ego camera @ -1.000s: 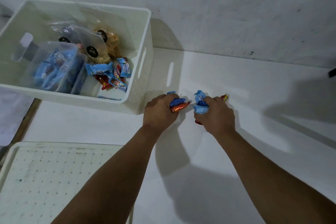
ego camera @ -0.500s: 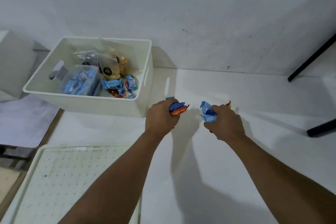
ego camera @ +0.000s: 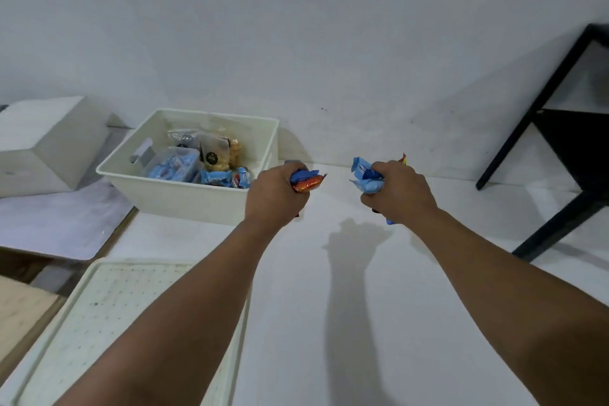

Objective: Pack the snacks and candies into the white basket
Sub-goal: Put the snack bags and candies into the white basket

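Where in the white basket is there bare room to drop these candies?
In the white basket, the bare patch runs along the far wall and the right wall. The middle and near-left are crowded: clear box, cookie bags, loose blue candies. The left hand and right hand each grip candies.

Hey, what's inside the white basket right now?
The white basket holds a clear box of blue packets, clear cookie bags with black labels and loose blue and red candies. Its near wall hides the floor and anything lying low.
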